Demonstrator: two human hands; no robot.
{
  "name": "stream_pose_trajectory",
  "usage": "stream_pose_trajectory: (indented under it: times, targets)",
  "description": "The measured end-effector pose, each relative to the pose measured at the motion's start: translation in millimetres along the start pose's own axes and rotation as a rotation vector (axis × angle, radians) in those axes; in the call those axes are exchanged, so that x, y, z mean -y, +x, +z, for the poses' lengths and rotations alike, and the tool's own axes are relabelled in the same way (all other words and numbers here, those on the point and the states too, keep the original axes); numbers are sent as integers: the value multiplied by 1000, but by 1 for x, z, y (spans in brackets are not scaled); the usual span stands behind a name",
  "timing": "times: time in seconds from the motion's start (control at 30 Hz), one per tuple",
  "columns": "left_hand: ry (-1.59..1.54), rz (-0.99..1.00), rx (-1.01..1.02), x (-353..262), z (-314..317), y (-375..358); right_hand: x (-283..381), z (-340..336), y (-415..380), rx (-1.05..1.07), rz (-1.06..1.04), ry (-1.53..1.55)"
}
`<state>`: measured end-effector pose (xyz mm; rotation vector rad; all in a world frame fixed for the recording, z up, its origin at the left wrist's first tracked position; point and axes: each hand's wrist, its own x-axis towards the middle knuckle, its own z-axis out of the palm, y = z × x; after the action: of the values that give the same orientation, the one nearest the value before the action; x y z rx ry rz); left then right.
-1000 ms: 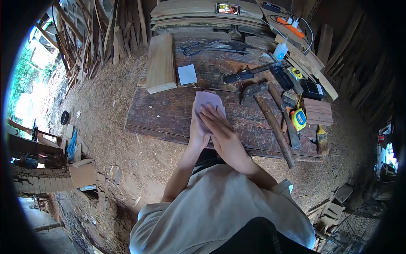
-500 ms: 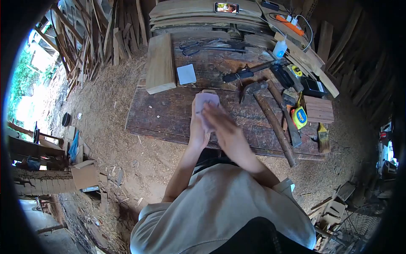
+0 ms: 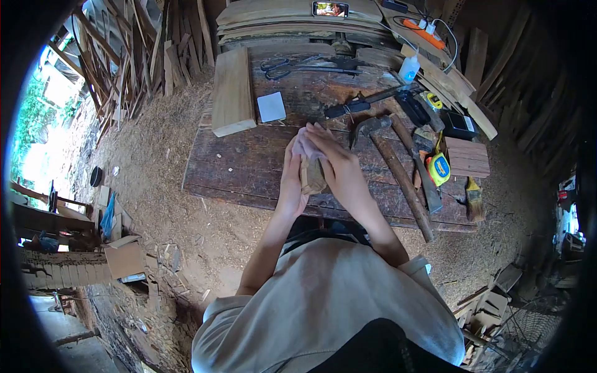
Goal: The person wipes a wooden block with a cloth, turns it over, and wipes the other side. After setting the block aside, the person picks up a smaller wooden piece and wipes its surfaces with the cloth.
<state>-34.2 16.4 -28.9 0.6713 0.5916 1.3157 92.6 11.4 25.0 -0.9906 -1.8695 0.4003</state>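
Near the front edge of the dark wooden table (image 3: pixel 242 152), my left hand (image 3: pixel 291 180) is wrapped round the side of a small wooden block (image 3: pixel 313 176). A pale pinkish sheet (image 3: pixel 305 145) lies over the far end of the block. My right hand (image 3: pixel 336 156) presses its fingers on that sheet from the right, fingertips close to those of my left hand. The block's underside is hidden. A white square (image 3: pixel 271 107) lies just beyond my hands, beside a thick pale board (image 3: pixel 234 93).
Right of my hands lie a hammer (image 3: pixel 398 168), a yellow tape measure (image 3: pixel 438 168), a brush (image 3: pixel 475 200) and a reddish block (image 3: pixel 467 157). Scissors (image 3: pixel 280 67), a glue bottle (image 3: pixel 409 68) and a phone (image 3: pixel 330 9) are farther back.
My right hand has moved up and forward over the block with the pinkish sheet. The sheet now covers only the far end, and the block's near part shows.
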Motion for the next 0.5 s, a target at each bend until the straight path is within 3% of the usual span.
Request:
stream_pose_trajectory:
  times: [0.1,0.17,0.2,0.23,0.3,0.33,0.43,0.5]
  targets:
    - [-11,18,-30,0,-1,-3,15,8,-14,47,76,30]
    - [-251,-111,-201,12,-19,-13,31,15,-26,85,-77,-9]
    - [-648,-39,268,41,-68,-3,36,14,-30,100,-67,9]
    - [-650,-36,268,37,-61,-2,38,12,-31,115,-56,26]
    - [-103,-36,-18,15,-26,-4,27,7,-25,85,-24,72]
    - [2,-25,-31,0,-4,-3,21,8,-18,17,14,87]
    - [65,19,-16,-4,5,-4,1,0,4,2,-3,84]
    - [53,-15,-54,-1,4,-1,-6,-2,10,-38,135,130]
